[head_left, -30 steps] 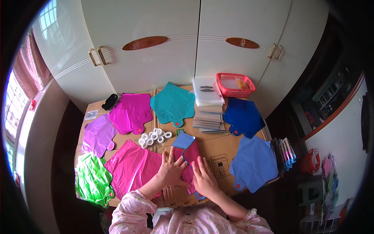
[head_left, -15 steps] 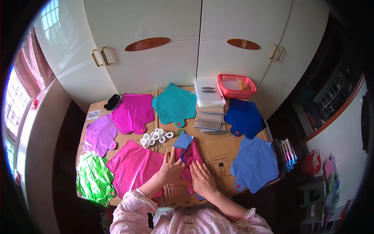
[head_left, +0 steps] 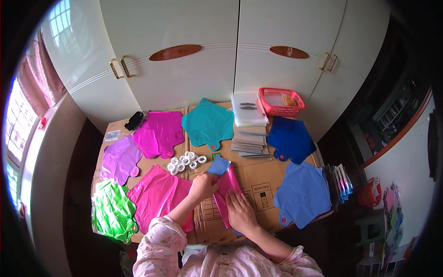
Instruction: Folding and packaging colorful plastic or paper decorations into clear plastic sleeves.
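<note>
1. In the head view, we see the folded pink foil [head_left: 234, 181] at the centre of the frame, a narrow strip slanting from upper middle to lower middle on the cardboard [head_left: 251, 166].
2. We find the blue piece [head_left: 218, 165] jutting out at the strip's upper end.
3. We see the left hand [head_left: 204, 185] at the strip's left side, near the blue piece, its fingers bent inward; we cannot tell whether they pinch the foil.
4. We see the right hand [head_left: 241, 213] laid flat across the strip's lower part, its fingers straight and close together, pressing on it rather than grasping.
5. Just above the left hand, we see white rings [head_left: 186, 160] in a cluster.
6. Left of the hands, we see a large pink sheet [head_left: 159, 194], with a shiny green sheet [head_left: 114, 212] at the lower left.
7. Above these, we see a lilac sheet [head_left: 121, 159], a magenta sheet [head_left: 158, 131] and a teal sheet [head_left: 207, 122].
8. At upper right of centre, we see clear sleeves [head_left: 249, 111], a pile of cards [head_left: 249, 138] and a red basket [head_left: 282, 111].
9. Farther right, we see a navy sheet [head_left: 291, 138] above a light blue sheet [head_left: 302, 194].
</note>
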### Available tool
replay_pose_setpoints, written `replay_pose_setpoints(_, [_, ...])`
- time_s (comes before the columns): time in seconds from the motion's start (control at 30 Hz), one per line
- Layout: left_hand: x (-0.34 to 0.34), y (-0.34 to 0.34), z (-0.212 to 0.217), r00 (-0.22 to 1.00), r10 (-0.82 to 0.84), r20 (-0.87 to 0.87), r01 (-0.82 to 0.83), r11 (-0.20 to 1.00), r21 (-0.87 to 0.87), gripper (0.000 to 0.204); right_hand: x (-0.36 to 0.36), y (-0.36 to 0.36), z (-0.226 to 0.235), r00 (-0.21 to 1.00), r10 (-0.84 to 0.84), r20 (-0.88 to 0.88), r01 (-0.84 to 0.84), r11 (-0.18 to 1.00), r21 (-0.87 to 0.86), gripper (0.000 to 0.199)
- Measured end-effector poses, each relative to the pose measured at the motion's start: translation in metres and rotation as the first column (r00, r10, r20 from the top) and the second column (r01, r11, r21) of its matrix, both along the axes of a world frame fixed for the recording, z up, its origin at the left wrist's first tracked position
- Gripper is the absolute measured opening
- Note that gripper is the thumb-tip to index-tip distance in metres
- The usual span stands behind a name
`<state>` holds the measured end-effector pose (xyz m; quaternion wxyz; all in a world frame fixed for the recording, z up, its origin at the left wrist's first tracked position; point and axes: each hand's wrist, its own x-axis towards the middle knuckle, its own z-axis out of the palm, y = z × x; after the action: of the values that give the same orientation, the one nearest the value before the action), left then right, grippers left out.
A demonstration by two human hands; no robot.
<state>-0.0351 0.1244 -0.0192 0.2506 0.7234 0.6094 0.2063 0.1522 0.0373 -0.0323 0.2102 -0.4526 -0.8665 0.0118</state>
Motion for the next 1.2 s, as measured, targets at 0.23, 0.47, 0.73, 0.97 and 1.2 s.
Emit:
replay_pose_setpoints(0.23, [-0.005, 0.008, 0.005, 0.996, -0.063, -0.062, 0.062, 0.998, -0.019, 0.018, 0.001, -0.001, 0.000, 1.000, 0.015, -0.025, -0.015, 1.000, -0.017, 0.045])
replay_pose_setpoints(0.47, [-0.007, 0.009, 0.005, 0.995, -0.078, -0.055, 0.075, 0.996, -0.052, 0.018, 0.001, 0.000, -0.002, 0.999, 0.023, -0.023, -0.023, 0.999, -0.022, 0.044])
replay_pose_setpoints(0.73, [0.014, -0.006, 0.014, 0.980, -0.163, -0.114, 0.186, 0.955, 0.230, 0.018, 0.001, 0.002, -0.004, 0.999, 0.032, -0.035, -0.033, 0.999, -0.007, 0.043])
replay_pose_setpoints(0.97, [0.031, -0.014, 0.002, 0.866, -0.487, -0.114, 0.500, 0.838, 0.218, 0.036, 0.002, 0.004, -0.008, 0.998, 0.044, -0.043, -0.044, 0.999, 0.002, 0.038])
replay_pose_setpoints(1.2, [0.040, 0.004, -0.008, 0.890, -0.351, -0.291, 0.389, 0.918, 0.082, 0.053, 0.002, 0.002, -0.005, 0.998, 0.048, -0.044, -0.050, 0.998, -0.034, 0.045])
